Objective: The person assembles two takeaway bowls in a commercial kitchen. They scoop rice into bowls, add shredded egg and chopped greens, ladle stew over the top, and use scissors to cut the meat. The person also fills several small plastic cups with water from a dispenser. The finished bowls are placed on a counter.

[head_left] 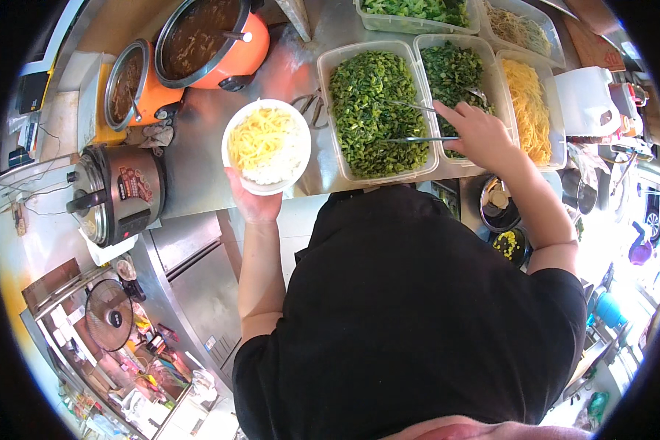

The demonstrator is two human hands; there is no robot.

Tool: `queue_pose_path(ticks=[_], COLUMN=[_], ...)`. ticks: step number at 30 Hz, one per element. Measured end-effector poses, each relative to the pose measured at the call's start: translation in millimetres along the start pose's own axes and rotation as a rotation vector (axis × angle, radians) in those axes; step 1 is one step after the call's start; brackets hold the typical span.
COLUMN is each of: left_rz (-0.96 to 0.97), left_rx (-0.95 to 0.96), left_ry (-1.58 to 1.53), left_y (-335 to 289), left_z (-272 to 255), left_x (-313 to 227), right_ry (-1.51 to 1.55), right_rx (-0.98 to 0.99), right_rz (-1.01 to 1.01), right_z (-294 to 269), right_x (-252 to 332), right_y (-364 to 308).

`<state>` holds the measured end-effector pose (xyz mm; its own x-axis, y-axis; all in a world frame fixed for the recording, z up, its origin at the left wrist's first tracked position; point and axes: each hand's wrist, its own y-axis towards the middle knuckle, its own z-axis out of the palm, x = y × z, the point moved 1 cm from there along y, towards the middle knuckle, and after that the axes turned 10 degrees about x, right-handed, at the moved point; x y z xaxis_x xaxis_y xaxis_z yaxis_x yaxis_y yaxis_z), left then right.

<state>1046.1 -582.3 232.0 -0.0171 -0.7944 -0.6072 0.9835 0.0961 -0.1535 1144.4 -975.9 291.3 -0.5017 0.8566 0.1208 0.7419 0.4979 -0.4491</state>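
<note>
My left hand (255, 199) holds up a white bowl (266, 189) from below, above the steel counter. White rice (275, 163) fills it, with yellow shreds (258, 136) lying over the upper left part. A pair of metal tongs (425, 138) is gripped in my right hand (480, 136), its two arms spread apart. The tips reach into chopped green vegetables (370, 95) in a clear plastic tub (332, 132); whether they pinch any greens I cannot tell. Beneath my right hand stands a second tub (453, 40) of darker chopped greens (451, 73).
Yellow shreds (528, 110) fill a tub at the right, beside a white jug (588, 103). Two orange pots (251, 55) of brown stew with ladles stand at the far left. Nearer is a brown rice cooker (128, 187). Dark pans (499, 209) sit below my right forearm.
</note>
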Motion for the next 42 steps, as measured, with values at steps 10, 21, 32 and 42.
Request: queue_pose_path(ticks=[10,21,32,42], left_rz=[-0.040,-0.083,-0.229,-0.124], left_rx=[-0.017,-0.077,0.080,-0.063], left_ry=[-0.062,-0.057,-0.068,-0.045], left_y=[-9,4,58,42], left_z=[-7,-8,32,6], left_x=[10,24,78,52], right_ry=[0.076,0.255,0.356,0.042], right_rx=[0.194,0.239,-0.031,0.154], right_rz=[-0.067,-0.042,-0.269,0.027], right_z=[13,-4,-62,-13], right_x=[31,-8,34,-2], right_y=[84,56,35,20])
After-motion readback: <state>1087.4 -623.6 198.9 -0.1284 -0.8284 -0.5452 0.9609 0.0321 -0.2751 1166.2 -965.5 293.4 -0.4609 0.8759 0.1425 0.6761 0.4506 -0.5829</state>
